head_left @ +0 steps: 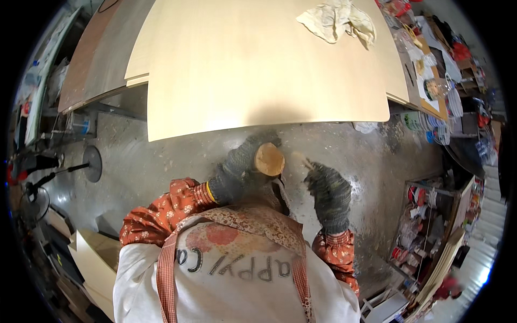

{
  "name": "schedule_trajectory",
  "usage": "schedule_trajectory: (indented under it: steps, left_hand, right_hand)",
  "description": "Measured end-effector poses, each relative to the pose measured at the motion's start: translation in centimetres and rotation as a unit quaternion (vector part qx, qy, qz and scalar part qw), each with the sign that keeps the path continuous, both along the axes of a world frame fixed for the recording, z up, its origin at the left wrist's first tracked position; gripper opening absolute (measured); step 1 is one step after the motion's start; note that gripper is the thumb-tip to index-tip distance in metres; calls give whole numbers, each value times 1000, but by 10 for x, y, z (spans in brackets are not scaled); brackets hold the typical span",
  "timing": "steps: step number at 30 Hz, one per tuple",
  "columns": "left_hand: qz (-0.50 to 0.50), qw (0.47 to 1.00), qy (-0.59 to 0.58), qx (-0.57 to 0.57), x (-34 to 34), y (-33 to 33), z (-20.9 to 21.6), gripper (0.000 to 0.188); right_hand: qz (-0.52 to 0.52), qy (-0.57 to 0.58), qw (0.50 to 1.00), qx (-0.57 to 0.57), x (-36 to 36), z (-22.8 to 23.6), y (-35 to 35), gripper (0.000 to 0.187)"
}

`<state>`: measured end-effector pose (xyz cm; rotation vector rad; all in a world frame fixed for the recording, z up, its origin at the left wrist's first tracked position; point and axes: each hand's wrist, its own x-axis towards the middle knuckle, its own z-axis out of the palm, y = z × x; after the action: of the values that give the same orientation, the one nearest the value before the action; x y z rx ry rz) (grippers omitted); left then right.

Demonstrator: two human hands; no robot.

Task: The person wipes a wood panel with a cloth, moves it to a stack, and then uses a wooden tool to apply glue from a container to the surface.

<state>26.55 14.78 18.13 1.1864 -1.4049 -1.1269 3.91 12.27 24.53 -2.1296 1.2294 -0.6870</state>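
Looking down from the head view, the big pale plywood sheet (258, 64) fills the top of the picture, and both gloved hands hover just below its near edge, over the grey concrete floor (161, 161). The left hand (242, 167) is curled shut around a round tan pad (269, 159), something like a sanding or polishing block, its flat face turned up and sitting at the fingertips. The right hand (329, 196), lower and to the right of that pad, is blurred; it seems to pinch a thin pale stick or brush handle (302, 160) whose tip points toward the pad, though the grip itself is too smeared to be sure.

Risk, as I judge it: that pad is held only at the fingers in a thick glove, so a loose hold could drop it onto the floor below the sheet's edge. The stick, close beside the pad, could knock it too.

A crumpled cream rag (336, 21) lies on the sheet's far side, well apart from both hands. Cluttered shelves (431, 226) stand right of the sheet.
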Motion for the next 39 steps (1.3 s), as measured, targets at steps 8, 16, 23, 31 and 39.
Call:
schedule_trajectory:
  steps: [8, 16, 23, 31, 39]
  left_hand:
    - [99, 990, -99, 21, -19, 9, 7, 58]
    - [153, 978, -139, 29, -29, -6, -2, 62]
    - [169, 974, -127, -82, -32, -8, -6, 60]
    - [196, 950, -239, -43, -41, -8, 1, 50]
    - [214, 976, -5, 30, -49, -6, -10, 50]
  right_hand:
    - [-123, -69, 990, -12, 17, -40, -11, 21]
    - [-76, -179, 967, 166, 17, -24, -11, 22]
    - [-2, -74, 991, 111, 6, 1, -23, 23]
    - [-1, -78, 996, 53, -9, -7, -36, 24]
    - [-76, -126, 987, -61, 13, -32, -44, 23]
